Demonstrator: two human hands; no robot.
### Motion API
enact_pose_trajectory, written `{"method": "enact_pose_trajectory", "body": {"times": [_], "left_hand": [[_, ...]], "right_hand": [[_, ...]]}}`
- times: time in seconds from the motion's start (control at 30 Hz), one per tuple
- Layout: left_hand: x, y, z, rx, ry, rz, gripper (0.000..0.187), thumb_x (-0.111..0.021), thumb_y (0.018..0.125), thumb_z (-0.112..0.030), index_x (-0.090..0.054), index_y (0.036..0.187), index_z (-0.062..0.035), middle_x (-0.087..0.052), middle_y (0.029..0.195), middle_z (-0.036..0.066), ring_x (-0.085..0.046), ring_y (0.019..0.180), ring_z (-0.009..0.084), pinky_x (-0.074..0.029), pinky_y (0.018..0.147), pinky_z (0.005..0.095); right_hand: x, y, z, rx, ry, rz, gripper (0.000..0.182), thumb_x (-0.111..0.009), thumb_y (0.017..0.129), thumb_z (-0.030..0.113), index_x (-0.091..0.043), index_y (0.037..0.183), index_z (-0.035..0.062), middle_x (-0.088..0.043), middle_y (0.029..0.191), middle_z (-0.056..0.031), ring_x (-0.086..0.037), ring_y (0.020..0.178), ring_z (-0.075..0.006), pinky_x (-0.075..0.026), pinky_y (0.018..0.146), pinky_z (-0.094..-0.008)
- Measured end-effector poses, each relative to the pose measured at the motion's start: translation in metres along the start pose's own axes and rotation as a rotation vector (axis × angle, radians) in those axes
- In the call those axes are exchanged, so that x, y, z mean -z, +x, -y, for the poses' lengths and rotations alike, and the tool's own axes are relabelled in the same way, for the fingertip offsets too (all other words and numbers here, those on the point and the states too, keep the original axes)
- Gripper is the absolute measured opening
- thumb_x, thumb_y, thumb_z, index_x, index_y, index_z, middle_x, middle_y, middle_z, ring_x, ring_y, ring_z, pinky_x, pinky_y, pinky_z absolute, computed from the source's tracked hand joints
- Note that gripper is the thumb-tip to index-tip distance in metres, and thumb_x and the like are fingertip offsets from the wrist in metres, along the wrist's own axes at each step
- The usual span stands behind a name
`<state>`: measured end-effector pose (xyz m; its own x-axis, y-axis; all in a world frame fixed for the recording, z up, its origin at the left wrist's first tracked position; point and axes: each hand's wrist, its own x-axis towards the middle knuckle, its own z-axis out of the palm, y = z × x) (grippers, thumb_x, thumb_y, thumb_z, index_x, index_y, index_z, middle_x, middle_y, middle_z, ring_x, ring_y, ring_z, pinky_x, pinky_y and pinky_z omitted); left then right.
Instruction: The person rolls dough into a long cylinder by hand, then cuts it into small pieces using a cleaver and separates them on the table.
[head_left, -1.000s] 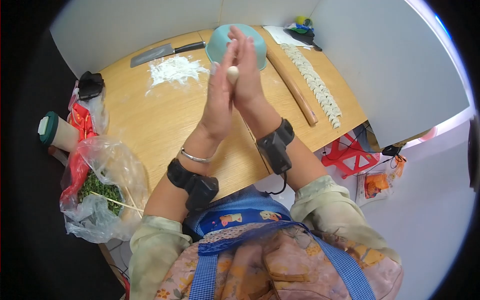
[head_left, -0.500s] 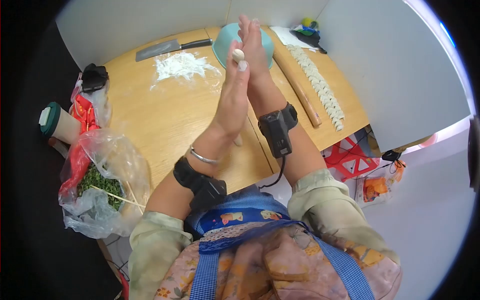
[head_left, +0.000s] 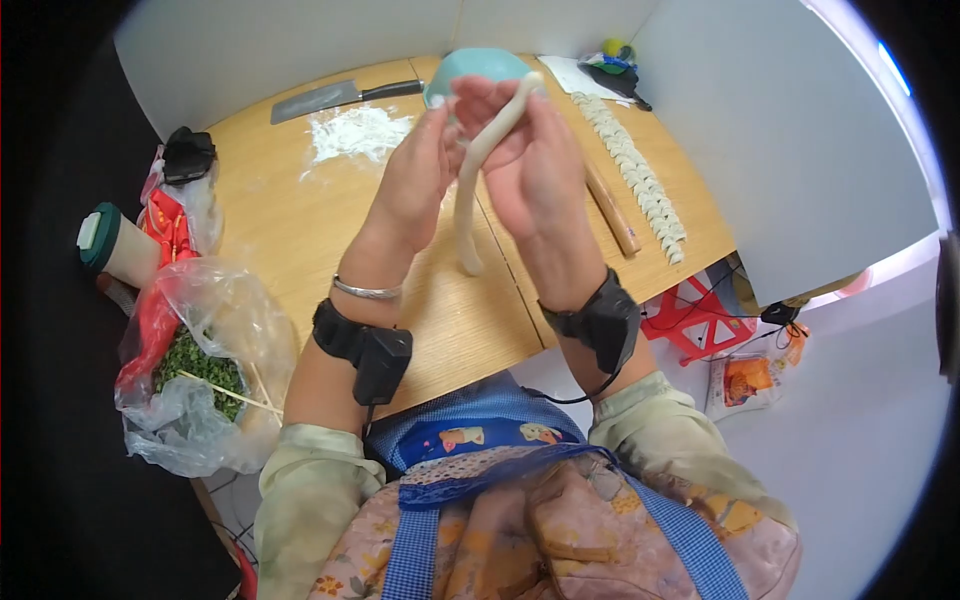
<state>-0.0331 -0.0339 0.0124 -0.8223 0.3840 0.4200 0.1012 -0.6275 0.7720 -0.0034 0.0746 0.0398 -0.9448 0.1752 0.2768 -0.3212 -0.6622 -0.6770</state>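
A long, pale rope of dough (head_left: 472,180) hangs from my right hand (head_left: 535,160), its lower end low over the wooden table (head_left: 300,230). The upper part of the rope lies across my right palm and fingers, with its tip beside the thumb. My left hand (head_left: 420,160) is just left of the rope, palm turned inward; its fingers are partly hidden and I cannot make out whether they touch the dough.
White flour (head_left: 355,133) and a cleaver (head_left: 320,101) lie at the back left. Behind my hands is a teal bowl (head_left: 475,65). A rolling pin (head_left: 612,213) and a row of dough pieces (head_left: 640,180) are at right, a plastic bag of greens (head_left: 195,370) at left.
My hands, pressed together around the dough before, have moved apart and a little lower. The long dough rope now shows between them.
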Motion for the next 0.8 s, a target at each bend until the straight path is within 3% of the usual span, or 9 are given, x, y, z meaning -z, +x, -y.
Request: {"method": "enact_pose_trajectory", "body": {"times": [0.07, 0.17, 0.27, 0.3, 0.37, 0.47, 0.6, 0.7, 0.8], "left_hand": [[0.001, -0.002, -0.003, 0.381, 0.016, -0.077, 0.050, -0.030, 0.110, -0.040, -0.059, 0.123, -0.0012, -0.067, 0.101, 0.009, -0.067, 0.092, 0.0199, -0.051, 0.092, 0.0342], [0.007, 0.000, 0.001, 0.347, 0.059, 0.104, 0.046, -0.036, 0.109, -0.039, -0.058, 0.123, -0.0002, -0.063, 0.091, 0.004, -0.060, 0.083, 0.0138, -0.049, 0.082, 0.0295], [-0.005, -0.006, -0.002, 0.327, 0.228, 0.158, 0.038, -0.043, 0.109, -0.033, -0.059, 0.123, -0.0020, -0.054, 0.084, -0.002, -0.049, 0.076, 0.0081, -0.044, 0.074, 0.0258], [-0.009, -0.008, -0.004, 0.301, 0.355, 0.134, 0.034, -0.046, 0.108, -0.031, -0.059, 0.121, -0.0028, -0.047, 0.078, -0.005, -0.043, 0.071, 0.0062, -0.041, 0.069, 0.0243], [-0.004, -0.007, 0.002, 0.301, 0.373, 0.180, 0.029, -0.048, 0.108, -0.030, -0.059, 0.116, -0.0039, -0.045, 0.077, -0.005, -0.041, 0.070, 0.0056, -0.039, 0.067, 0.0239], [-0.004, -0.009, 0.012, 0.259, 0.380, 0.223, 0.025, -0.051, 0.107, -0.028, -0.060, 0.105, -0.0048, -0.045, 0.075, -0.005, -0.040, 0.068, 0.0057, -0.037, 0.063, 0.0235], [-0.008, -0.008, 0.008, 0.273, 0.184, 0.240, 0.033, -0.048, 0.108, -0.031, -0.060, 0.094, -0.0047, -0.044, 0.073, -0.004, -0.039, 0.065, 0.0065, -0.035, 0.059, 0.0231], [-0.008, -0.008, 0.012, 0.228, 0.192, 0.221, 0.038, -0.044, 0.109, -0.035, -0.059, 0.093, -0.0047, -0.044, 0.072, -0.004, -0.038, 0.064, 0.0068, -0.034, 0.057, 0.0233], [-0.013, -0.012, 0.017, 0.215, 0.238, 0.194, 0.039, -0.043, 0.109, -0.037, -0.058, 0.092, -0.0057, -0.044, 0.070, -0.004, -0.039, 0.063, 0.0072, -0.034, 0.057, 0.0228]], "right_hand": [[0.006, 0.012, 0.012, 0.046, 0.005, 0.015, 0.036, -0.031, 0.110, 0.026, -0.055, 0.113, -0.0012, -0.062, 0.124, -0.0244, -0.057, 0.125, -0.0356, -0.043, 0.112, -0.0469], [0.012, 0.020, 0.021, 0.060, -0.004, -0.005, 0.035, -0.031, 0.110, 0.026, -0.054, 0.111, -0.0009, -0.061, 0.127, -0.0244, -0.056, 0.127, -0.0357, -0.044, 0.112, -0.0471], [0.019, 0.022, 0.021, 0.009, 0.089, -0.085, 0.023, -0.039, 0.109, 0.025, -0.048, 0.108, 0.0040, -0.057, 0.088, -0.0093, -0.060, 0.082, -0.0220, -0.055, 0.079, -0.0394], [0.021, 0.022, 0.021, 0.009, 0.091, -0.085, 0.023, -0.039, 0.109, 0.025, -0.048, 0.108, 0.0040, -0.057, 0.088, -0.0093, -0.060, 0.082, -0.0220, -0.055, 0.079, -0.0394], [0.027, 0.021, 0.021, -0.030, 0.147, 0.022, 0.021, -0.048, 0.107, 0.028, -0.046, 0.100, 0.0082, -0.046, 0.077, -0.0029, -0.048, 0.066, -0.0151, -0.047, 0.061, -0.0314], [0.016, 0.018, 0.027, 0.023, -0.069, -0.064, 0.024, -0.052, 0.107, 0.030, -0.046, 0.094, 0.0105, -0.040, 0.073, -0.0002, -0.040, 0.062, -0.0118, -0.036, 0.055, -0.0255], [0.012, 0.021, 0.034, -0.012, 0.003, 0.012, 0.024, -0.051, 0.107, 0.028, -0.045, 0.092, 0.0112, -0.039, 0.070, 0.0004, -0.038, 0.058, -0.0104, -0.034, 0.051, -0.0247], [-0.002, 0.016, 0.030, -0.049, 0.030, -0.123, 0.025, -0.051, 0.107, 0.028, -0.045, 0.089, 0.0119, -0.038, 0.069, 0.0011, -0.035, 0.055, -0.0087, -0.030, 0.047, -0.0237], [0.006, 0.014, 0.030, 0.008, -0.135, -0.033, 0.027, -0.050, 0.107, 0.031, -0.047, 0.088, 0.0122, -0.037, 0.066, 0.0023, -0.033, 0.053, -0.0081, -0.029, 0.046, -0.0230]]}}
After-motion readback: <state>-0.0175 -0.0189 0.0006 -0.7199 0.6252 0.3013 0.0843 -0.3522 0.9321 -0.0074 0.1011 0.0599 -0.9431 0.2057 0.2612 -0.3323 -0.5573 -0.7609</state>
